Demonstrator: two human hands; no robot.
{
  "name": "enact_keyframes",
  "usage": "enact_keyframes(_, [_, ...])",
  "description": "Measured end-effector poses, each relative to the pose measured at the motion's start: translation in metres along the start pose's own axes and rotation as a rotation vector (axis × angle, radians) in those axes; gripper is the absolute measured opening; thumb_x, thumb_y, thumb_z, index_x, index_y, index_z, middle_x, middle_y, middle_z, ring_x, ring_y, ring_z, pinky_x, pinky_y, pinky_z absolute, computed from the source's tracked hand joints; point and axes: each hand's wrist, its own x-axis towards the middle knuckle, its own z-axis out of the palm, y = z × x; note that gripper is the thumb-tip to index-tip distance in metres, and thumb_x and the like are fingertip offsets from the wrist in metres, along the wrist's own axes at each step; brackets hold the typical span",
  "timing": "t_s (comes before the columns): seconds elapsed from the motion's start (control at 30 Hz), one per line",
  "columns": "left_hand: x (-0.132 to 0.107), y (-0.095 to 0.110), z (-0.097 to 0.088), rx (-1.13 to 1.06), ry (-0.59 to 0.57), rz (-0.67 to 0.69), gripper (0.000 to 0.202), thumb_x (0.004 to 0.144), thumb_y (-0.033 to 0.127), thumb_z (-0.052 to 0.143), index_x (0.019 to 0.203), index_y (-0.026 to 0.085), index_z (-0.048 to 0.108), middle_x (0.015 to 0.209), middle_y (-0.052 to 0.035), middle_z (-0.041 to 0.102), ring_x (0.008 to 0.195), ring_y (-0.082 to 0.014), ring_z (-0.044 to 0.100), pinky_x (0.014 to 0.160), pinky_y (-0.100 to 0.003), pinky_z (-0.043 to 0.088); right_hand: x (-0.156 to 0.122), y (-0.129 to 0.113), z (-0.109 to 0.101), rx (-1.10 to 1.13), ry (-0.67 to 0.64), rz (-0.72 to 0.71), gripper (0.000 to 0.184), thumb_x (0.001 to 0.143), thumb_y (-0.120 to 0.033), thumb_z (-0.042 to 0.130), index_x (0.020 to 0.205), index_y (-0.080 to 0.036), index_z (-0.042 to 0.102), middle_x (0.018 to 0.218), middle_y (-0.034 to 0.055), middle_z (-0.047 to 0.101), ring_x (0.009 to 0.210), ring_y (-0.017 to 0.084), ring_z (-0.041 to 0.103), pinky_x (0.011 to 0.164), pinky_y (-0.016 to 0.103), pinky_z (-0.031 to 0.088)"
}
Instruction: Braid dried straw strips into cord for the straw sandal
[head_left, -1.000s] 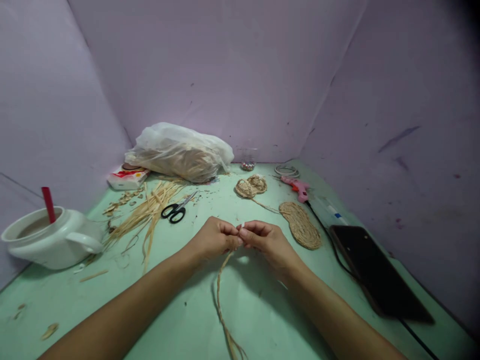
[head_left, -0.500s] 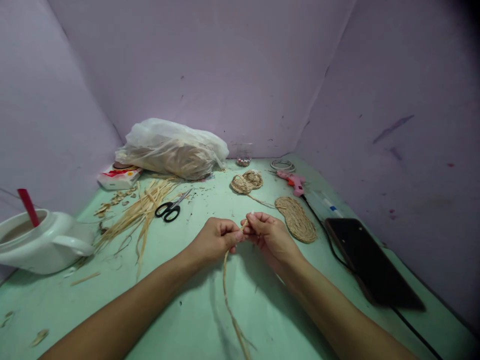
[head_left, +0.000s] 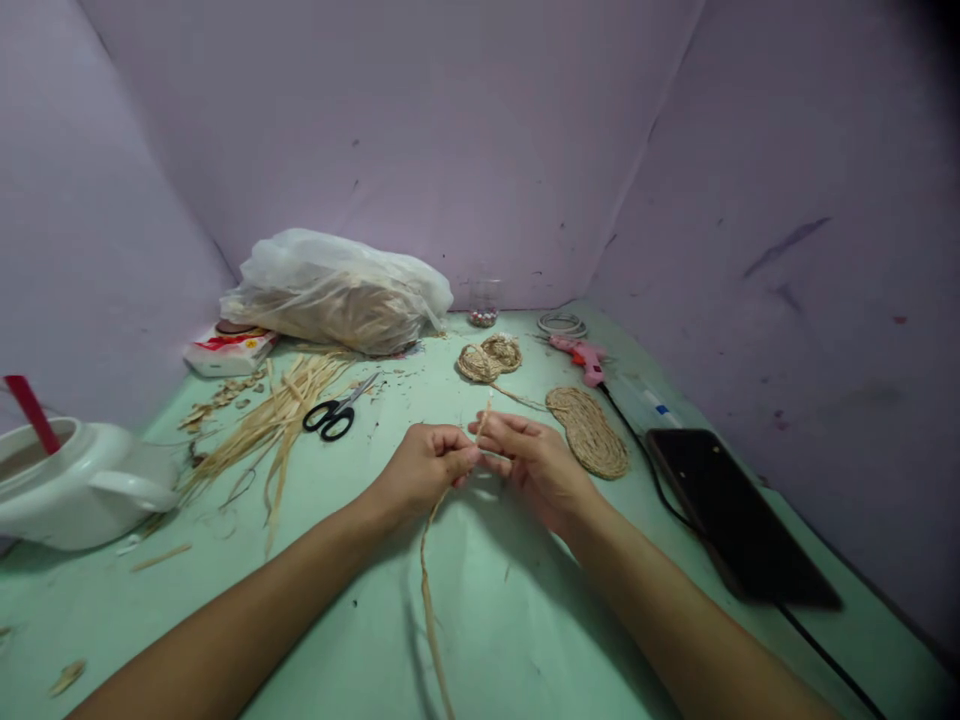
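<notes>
My left hand [head_left: 424, 468] and my right hand [head_left: 529, 462] meet over the middle of the green table [head_left: 517, 620], both pinched on a thin twisted straw cord [head_left: 429, 590]. The cord's tip sticks up between the fingers, and its long tail hangs down toward me across the table. A flat oval coiled mat [head_left: 588, 432] lies just right of my right hand. A small bundle of wound cord [head_left: 491, 358] sits beyond the hands.
Black scissors [head_left: 334, 412] and loose straw strips [head_left: 277, 420] lie to the left. A plastic bag of straw [head_left: 337, 295] sits at the back. A white pot [head_left: 75, 485] stands at far left. A pink glue gun [head_left: 579, 354] and a dark phone [head_left: 739, 520] lie at right.
The hands turned the cord between the fingers; its tip now stands higher and the tail swung slightly left. The view drifted a little.
</notes>
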Motion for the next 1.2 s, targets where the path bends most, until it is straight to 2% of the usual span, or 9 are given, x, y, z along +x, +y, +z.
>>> enact_keyframes(0.1, [0.002, -0.001, -0.002, -0.027, -0.009, -0.025, 0.026, 0.061, 0.032, 0.057, 0.046, 0.014, 0.046, 0.041, 0.0048, 0.038, 0.04, -0.0044, 0.026, 0.042, -0.02, 0.017, -0.001, 0.004, 0.002, -0.087, -0.069, 0.035, 0.024, 0.059, -0.032, 0.069, 0.073, -0.011, 0.066, 0.066, 0.0037, 0.063, 0.059, 0.011, 0.056, 0.066, 0.028, 0.045])
enact_keyframes(0.23, [0.002, -0.006, -0.004, -0.114, -0.068, -0.145, 0.029, 0.063, 0.038, 0.057, 0.052, 0.011, 0.055, 0.045, 0.002, 0.045, 0.04, -0.0038, 0.026, 0.042, -0.021, 0.015, 0.001, 0.001, 0.001, -0.062, 0.049, -0.036, 0.023, 0.058, -0.032, 0.069, 0.07, -0.013, 0.066, 0.063, 0.0004, 0.059, 0.057, 0.01, 0.054, 0.063, 0.028, 0.046])
enact_keyframes(0.33, [0.002, -0.009, -0.004, -0.15, -0.053, -0.2, 0.025, 0.058, 0.034, 0.062, 0.064, 0.01, 0.062, 0.048, 0.0007, 0.05, 0.039, -0.0035, 0.028, 0.04, -0.02, 0.014, 0.002, -0.001, -0.001, -0.068, 0.052, -0.007, 0.024, 0.058, -0.032, 0.068, 0.073, -0.013, 0.065, 0.06, 0.0005, 0.058, 0.051, 0.009, 0.052, 0.056, 0.027, 0.045])
enact_keyframes(0.47, [0.0, -0.009, 0.0, -0.107, -0.05, -0.27, 0.017, 0.054, 0.028, 0.061, 0.053, 0.012, 0.056, 0.037, 0.0025, 0.045, 0.033, -0.0036, 0.024, 0.038, -0.021, 0.01, -0.001, -0.001, 0.003, -0.102, 0.147, -0.027, 0.02, 0.055, -0.028, 0.068, 0.064, -0.011, 0.063, 0.052, 0.0006, 0.056, 0.043, 0.008, 0.047, 0.046, 0.025, 0.042])
enact_keyframes(0.63, [-0.001, -0.011, 0.001, -0.178, -0.161, -0.181, 0.02, 0.061, 0.031, 0.058, 0.058, 0.012, 0.058, 0.039, 0.0017, 0.046, 0.037, -0.0048, 0.031, 0.04, -0.02, 0.015, -0.006, -0.005, 0.008, -0.055, 0.251, -0.055, 0.016, 0.055, -0.026, 0.067, 0.059, -0.012, 0.061, 0.049, 0.0001, 0.055, 0.041, 0.007, 0.045, 0.045, 0.025, 0.041])
enact_keyframes(0.73, [0.001, -0.01, -0.005, -0.154, -0.213, -0.13, 0.027, 0.066, 0.036, 0.055, 0.063, 0.01, 0.061, 0.047, -0.0013, 0.051, 0.039, -0.0046, 0.03, 0.042, -0.021, 0.015, -0.003, -0.006, 0.006, -0.058, 0.247, -0.021, 0.015, 0.055, -0.025, 0.067, 0.058, -0.012, 0.061, 0.049, 0.0002, 0.056, 0.041, 0.007, 0.045, 0.045, 0.025, 0.042])
enact_keyframes(0.87, [0.003, -0.008, -0.011, -0.096, -0.119, -0.113, 0.032, 0.068, 0.039, 0.054, 0.069, 0.009, 0.064, 0.059, -0.0056, 0.058, 0.042, -0.0043, 0.026, 0.043, -0.022, 0.015, 0.002, -0.003, 0.002, -0.086, 0.252, -0.02, 0.015, 0.055, -0.025, 0.066, 0.057, -0.012, 0.061, 0.047, -0.0007, 0.054, 0.041, 0.007, 0.045, 0.048, 0.025, 0.045])
enact_keyframes(1.03, [0.002, -0.01, -0.007, -0.03, -0.047, -0.111, 0.028, 0.062, 0.037, 0.061, 0.058, 0.009, 0.061, 0.046, 0.0014, 0.047, 0.043, -0.0048, 0.027, 0.044, -0.022, 0.016, 0.002, -0.001, 0.002, -0.17, 0.268, -0.08, 0.017, 0.057, -0.028, 0.066, 0.054, -0.012, 0.06, 0.047, -0.0012, 0.054, 0.042, 0.007, 0.046, 0.048, 0.023, 0.043])
enact_keyframes(1.2, [0.0, -0.012, 0.001, -0.051, 0.011, -0.127, 0.024, 0.061, 0.034, 0.061, 0.059, 0.01, 0.058, 0.044, 0.004, 0.043, 0.043, -0.0046, 0.026, 0.045, -0.022, 0.017, 0.002, 0.004, 0.003, -0.194, 0.216, -0.139, 0.018, 0.057, -0.029, 0.066, 0.054, -0.012, 0.061, 0.047, -0.0018, 0.055, 0.043, 0.007, 0.046, 0.049, 0.024, 0.042])
